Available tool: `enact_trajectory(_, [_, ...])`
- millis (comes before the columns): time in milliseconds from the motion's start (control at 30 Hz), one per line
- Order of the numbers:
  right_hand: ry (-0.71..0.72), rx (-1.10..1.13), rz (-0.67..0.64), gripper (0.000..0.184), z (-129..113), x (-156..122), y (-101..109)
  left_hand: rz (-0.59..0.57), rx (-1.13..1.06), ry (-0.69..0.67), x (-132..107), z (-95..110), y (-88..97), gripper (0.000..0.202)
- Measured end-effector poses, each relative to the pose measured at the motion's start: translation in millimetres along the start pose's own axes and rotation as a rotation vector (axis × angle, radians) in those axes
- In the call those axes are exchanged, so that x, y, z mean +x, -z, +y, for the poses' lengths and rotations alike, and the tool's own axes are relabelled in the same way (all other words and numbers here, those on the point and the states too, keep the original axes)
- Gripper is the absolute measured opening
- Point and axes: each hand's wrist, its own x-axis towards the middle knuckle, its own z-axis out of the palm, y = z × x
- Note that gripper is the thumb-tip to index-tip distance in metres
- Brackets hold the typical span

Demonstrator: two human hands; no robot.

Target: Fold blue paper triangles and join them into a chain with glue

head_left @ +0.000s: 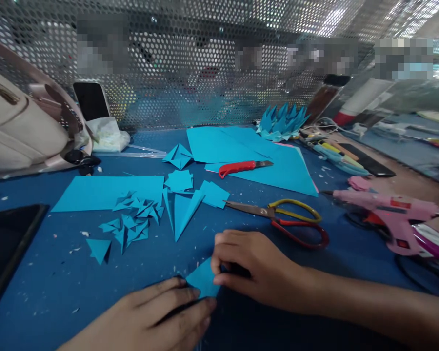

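A small piece of blue paper (204, 280) lies on the blue table between my hands. My left hand (161, 312) rests with its fingers stretched out, the tips at the paper's lower left edge. Curled fingers and thumb of my right hand (245, 263) pinch the paper's right side, hiding that corner. Beyond my hands lie a folded blue paper cone (181, 212), a heap of small folded blue pieces (135, 219) and a lone folded triangle (98, 249). Scissors (269, 212) with yellow and red handles lie open above my right hand.
A red-handled knife (239, 168) sits on blue sheets (223, 144). On the right is a pink glue gun (388, 209) with its cord. At left are a dark tablet-like device (10, 248) and a pale bag (22, 117). A perforated metal panel (186, 63) stands behind.
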Motion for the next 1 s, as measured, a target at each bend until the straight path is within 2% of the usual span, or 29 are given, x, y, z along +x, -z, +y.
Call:
enact_trajectory(167, [0.031, -0.088, 0.047, 0.022, 1, -2, -7, -0.002, 0.005, -0.007, 1, 0, 0.8, 0.029])
enact_trajectory(367, [0.052, -0.225, 0.049, 0.039, -2, -1, -10, 0.01, 0.003, -0.007, -1, 0, 0.2, 0.028])
enact_trajectory(533, [0.085, -0.305, 0.066, 0.041, -3, -1, -12, 0.007, 0.025, 0.0, 0, 1, 0.6, 0.028])
enact_trajectory(800, [0.073, -0.193, 0.097, 0.04, -1, -1, -10, -0.029, 0.108, -0.054, -5, 4, -1.1, 0.028])
enact_trajectory(867, [0.111, -0.183, 0.111, 0.037, 0, -2, -8, -0.036, 0.127, -0.081, -8, 3, -3.6, 0.027])
enact_trajectory(1000, [0.276, -0.268, 0.095, 0.029, 1, -6, -4, -0.086, 0.161, -0.104, -12, 2, -5.7, 0.027])
